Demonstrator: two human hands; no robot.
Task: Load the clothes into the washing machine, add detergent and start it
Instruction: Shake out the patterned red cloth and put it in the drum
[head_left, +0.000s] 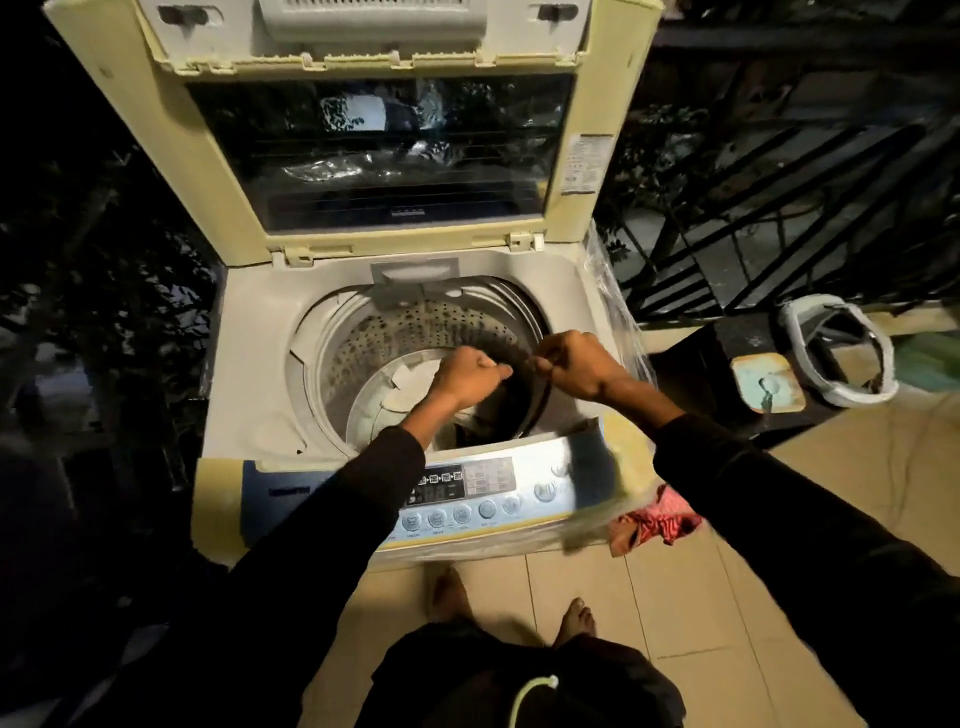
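A person stands in front of a cream top-loading washing machine (249, 374) with its big lid (374, 156) standing up at the back. Both arms in long black sleeves reach forward over the silver button panel (483, 493) and into the round metal drum (395, 332).

The left hand (467, 376) is curled into a fist, knuckles up, and pinches the edge of a dark piece of clothing (524, 384). The right hand (574, 366) is curled the same way, just beside it, and pinches the same dark cloth. The cloth is stretched between the two hands and hangs down inside the drum on the right side. It is blurry, so its shape is hard to tell.

A red and pink patterned cloth (654, 519) lies on the tan floor tiles (701, 597) beside the machine's front right corner. A white plastic bucket (836, 353) sits off to the right, near a black metal railing (779, 208).
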